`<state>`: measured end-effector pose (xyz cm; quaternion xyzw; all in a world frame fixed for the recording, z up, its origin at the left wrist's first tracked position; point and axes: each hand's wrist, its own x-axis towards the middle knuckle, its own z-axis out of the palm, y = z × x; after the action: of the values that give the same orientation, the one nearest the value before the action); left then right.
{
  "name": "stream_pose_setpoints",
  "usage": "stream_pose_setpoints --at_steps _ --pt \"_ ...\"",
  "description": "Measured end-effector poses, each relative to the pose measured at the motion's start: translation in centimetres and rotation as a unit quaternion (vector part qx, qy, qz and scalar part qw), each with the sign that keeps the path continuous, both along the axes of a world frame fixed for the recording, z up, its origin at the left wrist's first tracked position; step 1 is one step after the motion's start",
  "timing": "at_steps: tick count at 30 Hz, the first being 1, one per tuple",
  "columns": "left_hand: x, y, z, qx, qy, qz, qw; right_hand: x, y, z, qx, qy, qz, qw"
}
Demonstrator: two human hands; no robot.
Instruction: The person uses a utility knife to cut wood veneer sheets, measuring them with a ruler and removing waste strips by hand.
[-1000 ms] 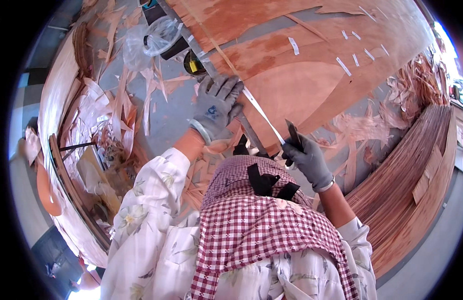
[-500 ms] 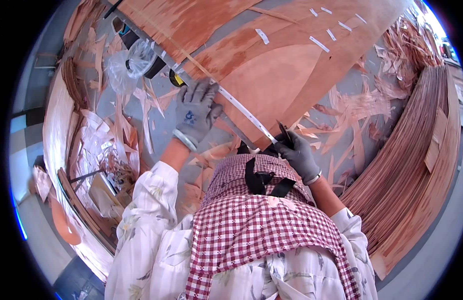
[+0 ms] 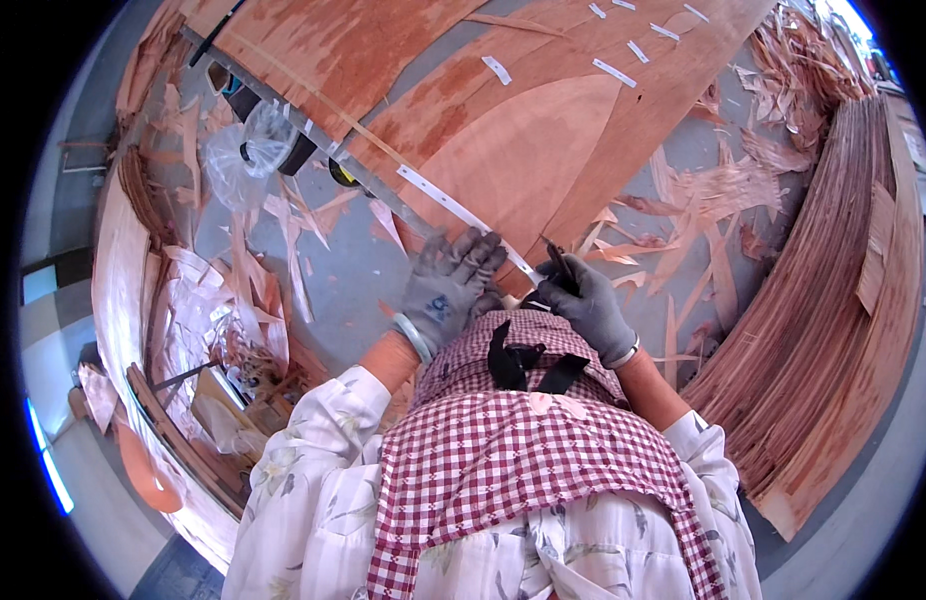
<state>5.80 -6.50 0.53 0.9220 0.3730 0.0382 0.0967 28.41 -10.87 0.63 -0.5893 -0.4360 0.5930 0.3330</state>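
Observation:
My left hand [image 3: 453,285], in a grey glove, lies fingers extended on the lower end of a white perforated tape strip [image 3: 445,202] along the edge of a reddish veneer sheet [image 3: 503,150]. A grey straight bar [image 3: 398,197] runs beside that edge. My right hand [image 3: 583,305], also gloved, grips a dark blade-like tool [image 3: 558,255] with its tip upward, just right of the tape's lower end. The thumb side is close to the tape; whether it pinches the tape too I cannot tell. Short white tape pieces [image 3: 613,72] dot the veneer.
A long veneer stack [image 3: 803,340] stands at the right, pale sheets and scraps [image 3: 213,300] at the left. Scraps litter the grey floor [image 3: 343,270]. A clear plastic bag [image 3: 238,155] and yellow-black tape measure [image 3: 341,174] sit by the sheet's left edge.
My left hand has moved down and right along the tape, which now lies flat on the veneer. The right hand and tool remain near its lower end. The view has shifted.

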Motion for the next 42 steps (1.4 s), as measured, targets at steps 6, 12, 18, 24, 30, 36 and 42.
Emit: stream_pose_setpoints --at_steps 6,12,18,24,30,36,42 --pt "0.6 0.4 0.7 -0.022 0.009 -0.009 1.0 0.2 0.4 -1.1 -0.006 -0.037 0.015 0.999" --pt "1.7 -0.2 0.4 0.012 0.043 -0.003 0.999 0.1 0.4 -0.8 0.03 -0.147 0.006 0.989" --pt "2.5 -0.4 0.1 0.024 0.075 0.006 0.997 0.1 -1.6 1.0 -0.009 -0.015 0.049 0.999" --pt "2.8 -0.1 2.0 -0.006 0.045 0.017 0.999 3.6 3.2 3.0 0.024 -0.025 0.068 0.997" --pt "6.4 3.5 3.2 0.01 -0.001 0.019 1.0 7.5 11.2 2.6 0.006 -0.042 0.031 0.999" --pt "11.4 7.7 -0.1 0.039 -0.085 0.01 0.996 7.6 11.5 0.0 0.009 -0.094 0.003 0.996" --pt "11.8 8.2 0.2 0.027 -0.014 0.003 1.0 8.0 8.7 1.5 -0.045 -0.078 0.078 0.993"
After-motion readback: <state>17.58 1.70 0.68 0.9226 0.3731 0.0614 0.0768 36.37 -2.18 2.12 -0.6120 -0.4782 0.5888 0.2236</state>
